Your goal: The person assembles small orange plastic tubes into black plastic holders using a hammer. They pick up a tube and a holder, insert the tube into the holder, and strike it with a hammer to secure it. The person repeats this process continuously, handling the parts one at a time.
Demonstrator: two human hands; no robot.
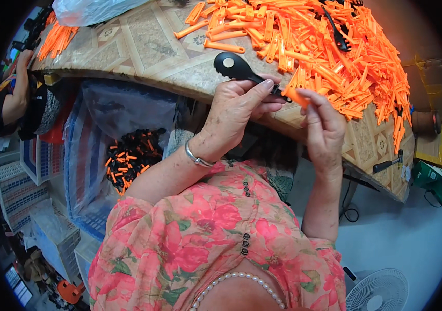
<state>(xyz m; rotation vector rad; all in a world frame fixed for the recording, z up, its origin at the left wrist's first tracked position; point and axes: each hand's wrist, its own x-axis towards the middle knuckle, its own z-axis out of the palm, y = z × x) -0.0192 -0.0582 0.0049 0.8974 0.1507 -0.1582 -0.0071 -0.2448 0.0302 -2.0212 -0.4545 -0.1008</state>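
Left hand (236, 106) gripping, thumb atop fingers; right hand (325, 127) pinching, near left; both forearms extended forward.

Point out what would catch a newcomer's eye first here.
Probably the huge pile of bright orange handles spread over the upper right of the table. Just in front of it, the left hand holds a black spoon-like tool, and the right hand holds an orange piece at its end. Lower left, a striped container holds black-and-orange pieces.
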